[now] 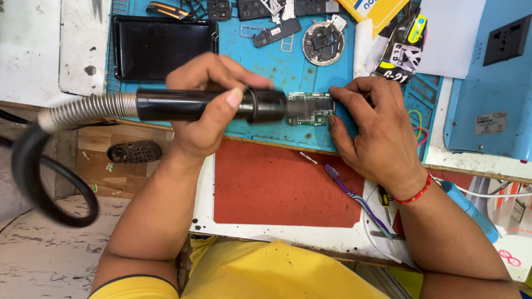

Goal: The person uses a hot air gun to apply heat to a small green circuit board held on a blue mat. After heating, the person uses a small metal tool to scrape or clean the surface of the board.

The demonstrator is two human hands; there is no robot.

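The left hand (pixel 208 105), at frame centre, is wrapped around a black nozzle (pixel 210 105) held level. Its tip meets the circuit board (pixel 310 109), whose right edge the right hand (pixel 371 130) pinches on the blue mat (pixel 277 66).

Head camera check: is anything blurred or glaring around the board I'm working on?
Head view: the black hot-air handle in the left hand and its hose are motion-smeared; the circuit board under the right hand is fairly sharp; light is even, with no strong glare on the blue mat.
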